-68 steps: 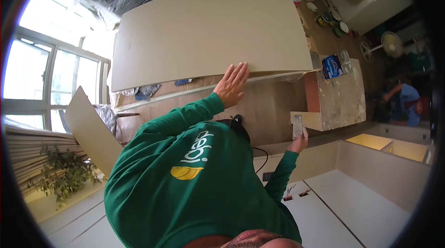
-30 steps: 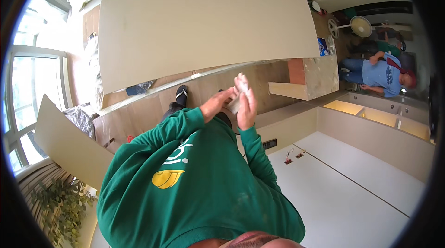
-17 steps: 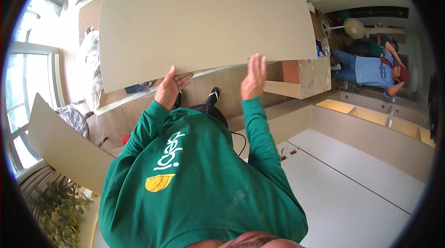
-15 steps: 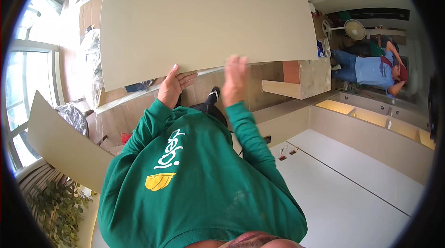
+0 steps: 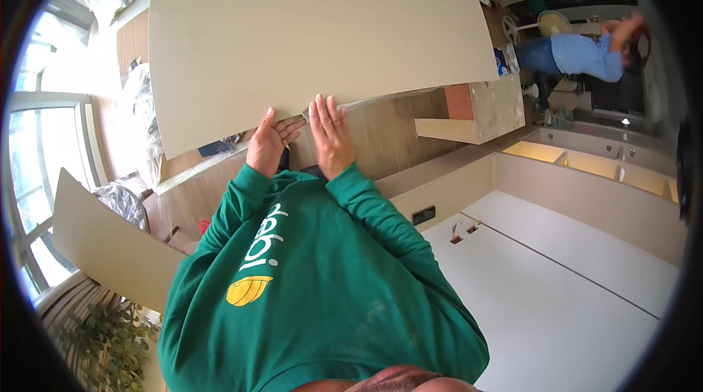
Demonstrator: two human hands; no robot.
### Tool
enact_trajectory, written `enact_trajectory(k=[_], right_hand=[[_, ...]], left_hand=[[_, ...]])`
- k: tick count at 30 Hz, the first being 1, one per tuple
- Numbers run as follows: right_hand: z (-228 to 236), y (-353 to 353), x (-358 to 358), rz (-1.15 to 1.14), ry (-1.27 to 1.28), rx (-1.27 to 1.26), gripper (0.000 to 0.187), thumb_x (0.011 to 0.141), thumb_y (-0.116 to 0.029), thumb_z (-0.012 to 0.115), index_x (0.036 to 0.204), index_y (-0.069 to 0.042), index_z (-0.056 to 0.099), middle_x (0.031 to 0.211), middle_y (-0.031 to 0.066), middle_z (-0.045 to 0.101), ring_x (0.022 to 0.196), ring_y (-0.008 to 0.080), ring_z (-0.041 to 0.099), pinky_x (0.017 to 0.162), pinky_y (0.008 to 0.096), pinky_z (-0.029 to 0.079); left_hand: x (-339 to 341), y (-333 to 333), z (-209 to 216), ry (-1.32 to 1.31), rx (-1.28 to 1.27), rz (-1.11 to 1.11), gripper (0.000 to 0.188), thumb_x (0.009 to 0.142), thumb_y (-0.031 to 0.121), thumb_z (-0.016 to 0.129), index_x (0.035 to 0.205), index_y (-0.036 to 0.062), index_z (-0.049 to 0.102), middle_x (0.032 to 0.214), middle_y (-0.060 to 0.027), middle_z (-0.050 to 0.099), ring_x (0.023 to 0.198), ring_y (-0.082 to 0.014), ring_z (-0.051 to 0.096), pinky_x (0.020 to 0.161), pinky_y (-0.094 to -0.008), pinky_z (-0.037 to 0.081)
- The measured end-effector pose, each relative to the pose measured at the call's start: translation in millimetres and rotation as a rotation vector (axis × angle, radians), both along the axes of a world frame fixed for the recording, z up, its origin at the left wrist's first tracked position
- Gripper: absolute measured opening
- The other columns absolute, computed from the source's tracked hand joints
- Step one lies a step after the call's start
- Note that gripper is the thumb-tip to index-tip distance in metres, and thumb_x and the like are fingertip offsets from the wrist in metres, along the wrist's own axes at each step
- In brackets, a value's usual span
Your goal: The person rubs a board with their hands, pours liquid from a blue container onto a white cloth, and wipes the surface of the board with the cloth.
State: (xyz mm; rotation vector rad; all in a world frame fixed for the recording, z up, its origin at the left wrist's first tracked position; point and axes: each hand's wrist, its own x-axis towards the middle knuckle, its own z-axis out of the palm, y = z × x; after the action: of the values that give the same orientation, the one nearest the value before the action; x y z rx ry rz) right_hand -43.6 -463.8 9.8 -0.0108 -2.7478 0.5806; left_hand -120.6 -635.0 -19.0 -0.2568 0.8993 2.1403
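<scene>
A large beige panel lies flat in front of me, its near edge running just beyond my hands. My left hand is at that edge with the palm turned up, thumb pointing at the panel and fingers stretched out along the edge. Close beside it, my right hand is held back up, its fingers extended with the tips at the panel's near edge. A small dark bit shows at the edge between the hands; I cannot tell what it is. Neither hand is wrapped round anything.
Below the panel's right end stands an open wooden box-like piece. Another beige panel leans at the left, near a plant and plastic-wrapped items. White boards and lit cabinet compartments are at the right. A person in blue stands farther off.
My right hand has moved left along the panel edge, close to my left hand, which stays nearly in place. The person in blue has shifted and lowered their arms somewhat.
</scene>
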Motion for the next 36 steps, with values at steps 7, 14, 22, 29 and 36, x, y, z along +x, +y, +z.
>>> enact_trajectory(k=[7,14,22,29,36], right_hand=[[-17,152,1,-0.364,0.082,0.294,0.055,0.097,0.001,0.051,0.151,0.000,0.048,0.160,0.0183,0.044,0.149,0.0435,0.037,0.124,0.0591,0.026],[-24,90,-1,0.005,0.095,0.055,0.050,0.098,-0.003,0.053,0.148,0.001,0.052,0.155,0.0211,0.048,0.149,0.0418,0.039,0.123,0.0572,0.028],[-20,208,-2,-0.330,0.254,0.042,0.047,0.099,-0.002,0.052,0.146,0.001,0.054,0.151,0.0202,0.054,0.147,0.0415,0.042,0.124,0.0560,0.028],[-36,311,8,-0.180,0.214,0.069,0.048,0.100,-0.004,0.051,0.148,0.000,0.051,0.150,0.0215,0.053,0.147,0.0413,0.042,0.122,0.0580,0.029],[-32,344,18,-0.167,0.266,0.014,0.053,0.096,-0.002,0.051,0.149,-0.003,0.051,0.155,0.0201,0.049,0.147,0.0399,0.041,0.121,0.0558,0.032]], left_hand=[[4,2,1,-0.003,0.020,0.026,0.062,0.108,0.048,0.047,0.148,0.0013,0.046,0.145,-0.0212,0.058,0.136,-0.0346,0.055,0.110,-0.0424,0.042],[5,1,-3,-0.007,0.001,0.051,0.066,0.106,0.052,0.050,0.149,0.0014,0.045,0.146,-0.0235,0.056,0.139,-0.0334,0.053,0.109,-0.0402,0.041],[4,5,-9,0.014,-0.078,0.120,0.063,0.106,0.051,0.050,0.148,0.0042,0.048,0.146,-0.0227,0.057,0.139,-0.0346,0.052,0.109,-0.0407,0.041],[8,-6,-22,0.024,-0.161,0.231,0.064,0.106,0.052,0.050,0.146,0.0017,0.048,0.142,-0.0207,0.060,0.139,-0.0329,0.053,0.108,-0.0399,0.044],[3,-10,-30,0.041,-0.233,0.289,0.066,0.106,0.053,0.050,0.143,-0.0006,0.049,0.142,-0.0210,0.059,0.137,-0.0317,0.056,0.104,-0.0377,0.049]])
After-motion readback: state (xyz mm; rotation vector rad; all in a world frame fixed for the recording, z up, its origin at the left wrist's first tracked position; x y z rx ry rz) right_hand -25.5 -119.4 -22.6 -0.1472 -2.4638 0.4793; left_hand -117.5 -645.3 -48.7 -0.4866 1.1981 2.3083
